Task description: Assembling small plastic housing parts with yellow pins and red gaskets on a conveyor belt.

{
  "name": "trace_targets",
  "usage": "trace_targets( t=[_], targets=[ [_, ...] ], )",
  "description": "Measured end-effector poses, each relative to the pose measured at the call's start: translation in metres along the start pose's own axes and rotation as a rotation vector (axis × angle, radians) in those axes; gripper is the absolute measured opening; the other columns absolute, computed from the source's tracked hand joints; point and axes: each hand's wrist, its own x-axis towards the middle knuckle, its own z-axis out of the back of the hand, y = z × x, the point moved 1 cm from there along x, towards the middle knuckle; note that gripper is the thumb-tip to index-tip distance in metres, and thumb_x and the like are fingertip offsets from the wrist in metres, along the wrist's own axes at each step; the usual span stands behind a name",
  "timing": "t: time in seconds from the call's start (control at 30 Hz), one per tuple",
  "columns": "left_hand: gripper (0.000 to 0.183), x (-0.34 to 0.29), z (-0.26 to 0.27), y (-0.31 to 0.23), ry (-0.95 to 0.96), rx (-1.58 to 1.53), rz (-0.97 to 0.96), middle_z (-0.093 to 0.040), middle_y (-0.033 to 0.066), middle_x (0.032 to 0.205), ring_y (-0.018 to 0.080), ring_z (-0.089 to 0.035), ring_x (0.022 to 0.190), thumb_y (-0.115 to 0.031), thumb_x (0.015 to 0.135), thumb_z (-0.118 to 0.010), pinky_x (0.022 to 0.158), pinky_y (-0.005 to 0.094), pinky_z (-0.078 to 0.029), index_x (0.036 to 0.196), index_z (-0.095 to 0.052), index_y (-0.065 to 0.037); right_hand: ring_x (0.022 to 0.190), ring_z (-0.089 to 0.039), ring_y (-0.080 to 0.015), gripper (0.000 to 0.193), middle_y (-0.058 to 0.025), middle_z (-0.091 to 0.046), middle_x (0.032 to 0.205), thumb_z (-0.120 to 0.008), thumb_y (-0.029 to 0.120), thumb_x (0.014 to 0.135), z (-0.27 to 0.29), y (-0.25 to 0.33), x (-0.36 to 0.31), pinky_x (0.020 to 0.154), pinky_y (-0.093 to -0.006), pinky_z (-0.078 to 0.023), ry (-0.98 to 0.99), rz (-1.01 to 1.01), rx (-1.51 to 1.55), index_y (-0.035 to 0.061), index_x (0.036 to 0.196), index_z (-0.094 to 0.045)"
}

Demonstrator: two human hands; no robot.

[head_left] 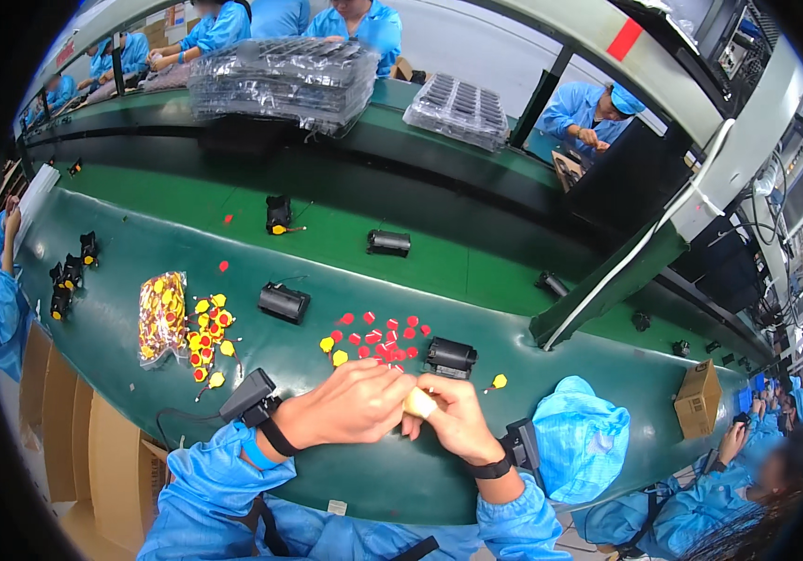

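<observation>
Two-handed work above a green surface point(364, 486), seen from the head. A pale yellow item point(419, 403) is held at the meeting point of the two hands, raised in front of the worker's body. By the right grip point(459, 418) the item appears to be pinched between thumb and fingers. The left grip point(359, 400) is curled, with its fingertips brought against the item's other side; whether anything is clasped within it cannot be told, the inner fingers being hidden. The governing relation is judged to be the line between the fingertips: the item is placed to the right of the left grip and to the left of the right grip, its longer axis apparently slanted from upper left to lower right.

Just beyond the hands a black cylindrical housing point(451, 357) is laid on its side, its long axis set roughly left to right, nearer the right grip. Red discs point(392, 338) are scattered beyond the left grip. A single wired yellow disc point(497, 381) is seen to the right.
</observation>
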Motion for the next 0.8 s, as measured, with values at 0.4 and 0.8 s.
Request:
trace_targets(
  t=[0.4, 0.8],
  targets=[
    [0.011, -0.003, 0.000, 0.001, 0.140, -0.993, 0.540, -0.062, 0.0005, 0.073, 0.0054, -0.055, 0.062, -0.010, 0.098, -0.054, 0.053, 0.0217, -0.043, 0.093, -0.060, -0.002, 0.064, -0.067, -0.0191, 0.015, -0.0134, -0.067, 0.080, -0.058, 0.007, 0.093, 0.000, 0.008, 0.000, 0.055, -0.0296, -0.054, -0.136, 0.166, 0.169, -0.0052, 0.097, -0.064],
    [0.008, -0.011, -0.013, 0.004, 0.059, -1.048, 0.615, -0.060, -0.0004, 0.074, 0.0045, -0.054, 0.062, -0.008, 0.097, -0.056, 0.055, 0.0202, -0.044, 0.096, -0.061, -0.001, 0.056, -0.062, -0.0171, 0.016, -0.0127, -0.066, 0.074, -0.060, 0.010, 0.092, 0.001, 0.006, -0.001, 0.049, -0.0270, -0.050, -0.140, 0.044, 0.300, -0.0052, 0.095, -0.064]
  ],
)
